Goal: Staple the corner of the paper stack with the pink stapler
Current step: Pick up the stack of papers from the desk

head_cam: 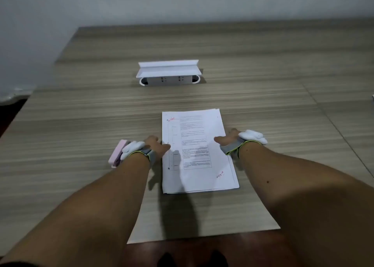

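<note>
Paper stack flat on tabletop, between both hands. Left hand fingers released, thumb on stack's left edge; right hand fingers released at right edge. Pink stapler just left of left wrist. White socket box farther back, lid raised.

I see the paper stack flat on the worktop, my left hand at its left edge, my right hand at its right edge, both open. The pink stapler lies just beside my left wrist.
</note>
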A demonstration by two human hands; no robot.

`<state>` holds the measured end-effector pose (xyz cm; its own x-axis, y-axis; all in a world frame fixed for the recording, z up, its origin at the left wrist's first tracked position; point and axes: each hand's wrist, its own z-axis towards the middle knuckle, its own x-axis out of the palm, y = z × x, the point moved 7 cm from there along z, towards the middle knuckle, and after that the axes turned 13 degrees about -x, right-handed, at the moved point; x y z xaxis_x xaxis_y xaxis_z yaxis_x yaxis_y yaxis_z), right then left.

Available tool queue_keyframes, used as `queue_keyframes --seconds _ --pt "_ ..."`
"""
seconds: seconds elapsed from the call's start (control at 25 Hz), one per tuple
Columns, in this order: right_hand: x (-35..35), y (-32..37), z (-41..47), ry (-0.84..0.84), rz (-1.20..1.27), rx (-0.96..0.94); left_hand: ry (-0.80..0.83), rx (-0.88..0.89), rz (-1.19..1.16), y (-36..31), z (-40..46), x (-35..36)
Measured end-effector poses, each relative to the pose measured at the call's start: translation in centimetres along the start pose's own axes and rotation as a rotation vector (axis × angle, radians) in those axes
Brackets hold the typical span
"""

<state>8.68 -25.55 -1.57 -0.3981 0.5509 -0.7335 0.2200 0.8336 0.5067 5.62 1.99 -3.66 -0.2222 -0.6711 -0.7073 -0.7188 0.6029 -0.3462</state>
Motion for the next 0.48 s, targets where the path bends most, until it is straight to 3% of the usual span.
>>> queue_keyframes --seconds 0.16,0.4,0.48 --pt "1.4 -1.1 -0.1 -0.027 0.107 0.069 -0.031 0.021 0.094 0.5 -0.2 1.1" --pt "2.0 -1.6 0.1 -0.12 0.33 0.127 -0.104 0.06 0.006 0.8 -0.8 2.2" --pt "2.2 -1.7 0.4 -0.114 0.375 0.126 -0.045 0.094 -0.008 1.1 -0.8 2.5"
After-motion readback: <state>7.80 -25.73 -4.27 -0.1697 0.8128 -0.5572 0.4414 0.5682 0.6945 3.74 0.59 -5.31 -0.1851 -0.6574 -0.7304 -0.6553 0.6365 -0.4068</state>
